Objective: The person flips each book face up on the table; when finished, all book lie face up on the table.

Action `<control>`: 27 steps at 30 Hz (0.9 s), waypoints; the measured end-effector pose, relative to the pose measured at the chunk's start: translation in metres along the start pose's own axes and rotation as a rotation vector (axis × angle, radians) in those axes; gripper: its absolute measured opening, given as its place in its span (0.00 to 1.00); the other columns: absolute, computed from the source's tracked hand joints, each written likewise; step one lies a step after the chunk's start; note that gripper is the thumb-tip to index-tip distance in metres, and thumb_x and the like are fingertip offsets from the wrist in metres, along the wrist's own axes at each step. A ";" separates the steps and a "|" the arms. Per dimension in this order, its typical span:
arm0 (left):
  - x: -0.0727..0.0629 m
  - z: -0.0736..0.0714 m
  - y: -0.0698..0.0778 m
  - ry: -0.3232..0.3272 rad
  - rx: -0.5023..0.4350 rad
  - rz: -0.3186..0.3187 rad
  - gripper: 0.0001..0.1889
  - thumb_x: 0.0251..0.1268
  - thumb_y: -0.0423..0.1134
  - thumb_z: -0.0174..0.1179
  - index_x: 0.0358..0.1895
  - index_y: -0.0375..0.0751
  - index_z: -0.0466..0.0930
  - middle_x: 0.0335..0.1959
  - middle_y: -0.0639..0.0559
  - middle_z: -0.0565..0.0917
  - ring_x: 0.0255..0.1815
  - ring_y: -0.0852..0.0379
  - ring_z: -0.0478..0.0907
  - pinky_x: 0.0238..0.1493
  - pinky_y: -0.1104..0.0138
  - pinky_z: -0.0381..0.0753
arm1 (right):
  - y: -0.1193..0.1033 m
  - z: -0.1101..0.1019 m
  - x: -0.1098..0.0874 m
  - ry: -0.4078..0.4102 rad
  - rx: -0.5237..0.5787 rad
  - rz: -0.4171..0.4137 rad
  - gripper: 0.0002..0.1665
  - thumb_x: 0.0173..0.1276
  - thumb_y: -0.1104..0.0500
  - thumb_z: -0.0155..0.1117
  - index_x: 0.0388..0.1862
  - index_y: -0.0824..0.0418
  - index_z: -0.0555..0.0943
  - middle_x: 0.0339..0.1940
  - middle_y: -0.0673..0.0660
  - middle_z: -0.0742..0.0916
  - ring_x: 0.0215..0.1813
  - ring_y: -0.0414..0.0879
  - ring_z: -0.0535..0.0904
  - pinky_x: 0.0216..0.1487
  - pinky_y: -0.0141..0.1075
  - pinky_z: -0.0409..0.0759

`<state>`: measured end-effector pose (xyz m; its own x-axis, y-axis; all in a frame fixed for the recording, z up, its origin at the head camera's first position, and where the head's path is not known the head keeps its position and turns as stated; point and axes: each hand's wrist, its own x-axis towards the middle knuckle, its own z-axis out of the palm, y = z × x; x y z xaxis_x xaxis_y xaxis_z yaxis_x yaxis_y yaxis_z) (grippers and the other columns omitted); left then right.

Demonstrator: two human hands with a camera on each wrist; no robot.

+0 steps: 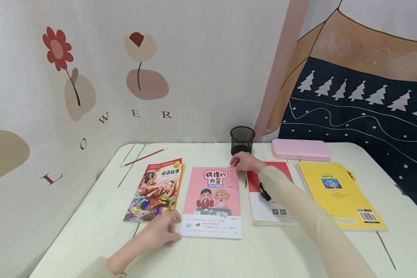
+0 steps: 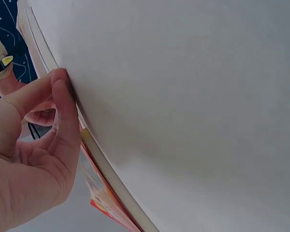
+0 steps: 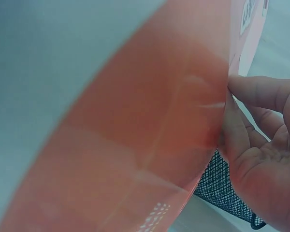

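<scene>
A pink and white book (image 1: pixel 211 204) with two cartoon children on its cover lies face up in the middle of the table. My left hand (image 1: pixel 161 228) pinches its lower left edge. In the left wrist view, thumb and fingertip of that hand (image 2: pixel 43 130) meet at the book's edge. At the opposite, top right corner, my right hand (image 1: pixel 247 161) grips the book. In the right wrist view, the right hand (image 3: pixel 266 140) has thumb and fingers at the pink edge, beside a blurred red surface. Under the right forearm lies a red and white book (image 1: pixel 272 202), partly covered.
A colourful storybook (image 1: pixel 156 189) lies left of the pink book, and a yellow book (image 1: pixel 340 200) lies at right. Behind stand a black mesh pen holder (image 1: pixel 242 141) and a pink case (image 1: pixel 300 149). A red pencil (image 1: pixel 144 157) lies back left.
</scene>
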<state>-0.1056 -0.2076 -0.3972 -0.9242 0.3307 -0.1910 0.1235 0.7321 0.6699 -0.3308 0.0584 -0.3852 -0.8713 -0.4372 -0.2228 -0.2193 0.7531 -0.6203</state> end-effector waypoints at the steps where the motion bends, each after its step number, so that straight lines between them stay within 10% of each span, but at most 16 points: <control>1: 0.001 0.000 0.001 0.006 0.024 0.001 0.17 0.48 0.35 0.64 0.42 0.36 0.70 0.14 0.57 0.73 0.13 0.60 0.69 0.15 0.70 0.68 | -0.001 0.000 0.001 0.008 -0.011 0.000 0.12 0.57 0.69 0.59 0.42 0.63 0.78 0.38 0.58 0.79 0.41 0.49 0.72 0.41 0.35 0.75; 27: 0.008 0.001 0.009 0.075 0.209 -0.070 0.19 0.53 0.39 0.62 0.48 0.38 0.71 0.10 0.57 0.69 0.11 0.61 0.65 0.13 0.71 0.62 | -0.006 -0.004 0.015 0.065 -0.087 -0.005 0.11 0.57 0.69 0.58 0.40 0.62 0.79 0.38 0.57 0.80 0.41 0.49 0.73 0.42 0.37 0.75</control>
<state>-0.1119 -0.1975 -0.3937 -0.9563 0.2359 -0.1727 0.1236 0.8617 0.4922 -0.3445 0.0498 -0.3817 -0.8962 -0.4104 -0.1688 -0.2586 0.7921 -0.5530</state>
